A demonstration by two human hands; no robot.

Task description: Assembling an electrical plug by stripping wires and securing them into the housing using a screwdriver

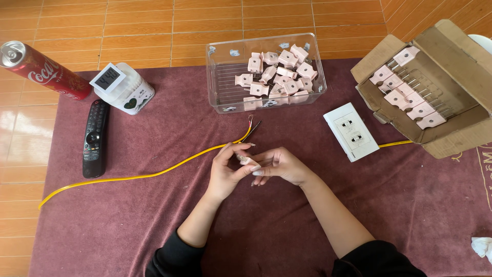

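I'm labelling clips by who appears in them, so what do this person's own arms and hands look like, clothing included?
Both forearms are bare, with black sleeves pushed up near the elbows. The left hand and right hand wear no gloves, and no rings, watch or bracelet are visible. The fingernails are long and pale.

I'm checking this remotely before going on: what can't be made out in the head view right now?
- Small pink part: mostly hidden by the fingers of the left hand and right hand; its shape is unclear.
- Yellow cable: passes behind the hands and the white socket plate.
- Cardboard box: cut off by the right edge.
- White object: cut off by the right edge.
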